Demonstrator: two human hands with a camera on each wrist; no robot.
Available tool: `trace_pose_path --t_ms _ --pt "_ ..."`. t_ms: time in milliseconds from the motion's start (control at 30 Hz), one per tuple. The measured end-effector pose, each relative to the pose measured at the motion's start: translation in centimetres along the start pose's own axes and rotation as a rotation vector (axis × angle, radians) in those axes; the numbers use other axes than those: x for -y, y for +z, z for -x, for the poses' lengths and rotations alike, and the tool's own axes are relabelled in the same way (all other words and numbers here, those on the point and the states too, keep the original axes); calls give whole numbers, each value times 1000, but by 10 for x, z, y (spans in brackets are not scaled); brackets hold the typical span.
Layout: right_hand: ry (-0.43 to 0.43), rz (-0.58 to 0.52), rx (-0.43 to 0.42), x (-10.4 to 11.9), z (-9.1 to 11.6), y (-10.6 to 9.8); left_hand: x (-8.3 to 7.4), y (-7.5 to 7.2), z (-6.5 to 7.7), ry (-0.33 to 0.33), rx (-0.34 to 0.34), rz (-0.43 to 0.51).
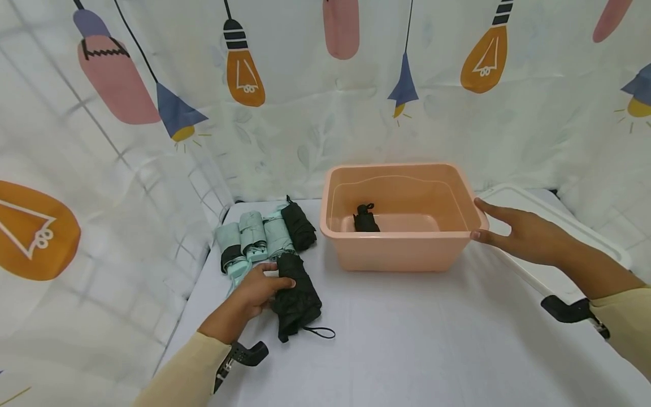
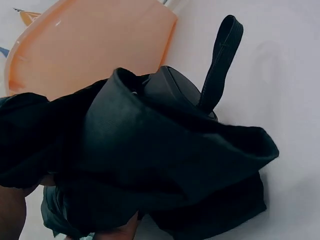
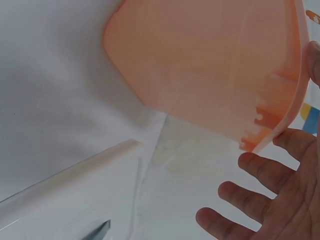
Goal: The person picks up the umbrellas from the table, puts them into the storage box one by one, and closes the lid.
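My left hand (image 1: 261, 288) grips a black folding umbrella (image 1: 296, 299) at the table's left, fingers and thumb on its sides. Its handle end and wrist strap (image 2: 222, 62) face away from the palm in the left wrist view. Several mint-green folded umbrellas (image 1: 252, 234) and another black umbrella (image 1: 298, 226) lie just behind. Toward the back stands a peach plastic tub (image 1: 396, 254) with a small black umbrella (image 1: 365, 219) inside, its lower part hidden by the front wall. My right hand (image 1: 529, 234) touches the tub's right rim with extended fingers (image 3: 265, 170).
A white lid (image 1: 554, 237) lies right of the tub, partly behind my right forearm. White cloth covers the table (image 1: 407, 339). A curtain (image 1: 325, 124) printed with lamps hangs behind and along the left side.
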State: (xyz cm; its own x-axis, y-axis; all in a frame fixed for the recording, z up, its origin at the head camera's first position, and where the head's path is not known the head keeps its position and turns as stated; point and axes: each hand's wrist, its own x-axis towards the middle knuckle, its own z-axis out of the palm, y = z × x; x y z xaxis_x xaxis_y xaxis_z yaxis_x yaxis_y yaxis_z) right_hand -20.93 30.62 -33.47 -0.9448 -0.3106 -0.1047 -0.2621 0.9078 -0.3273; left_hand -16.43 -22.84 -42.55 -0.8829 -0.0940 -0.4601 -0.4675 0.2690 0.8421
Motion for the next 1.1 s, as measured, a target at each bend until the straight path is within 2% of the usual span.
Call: trace_pose_path --t_ms 433,833,1100 --pt "8 -6 3 -1 -1 1 -29 -14 3 54 56 27" --pt "6 -20 -12 0 1 2 -61 -26 9 71 97 -15" --pt "-3 -25 -22 1 2 0 -83 -33 11 107 101 -24"
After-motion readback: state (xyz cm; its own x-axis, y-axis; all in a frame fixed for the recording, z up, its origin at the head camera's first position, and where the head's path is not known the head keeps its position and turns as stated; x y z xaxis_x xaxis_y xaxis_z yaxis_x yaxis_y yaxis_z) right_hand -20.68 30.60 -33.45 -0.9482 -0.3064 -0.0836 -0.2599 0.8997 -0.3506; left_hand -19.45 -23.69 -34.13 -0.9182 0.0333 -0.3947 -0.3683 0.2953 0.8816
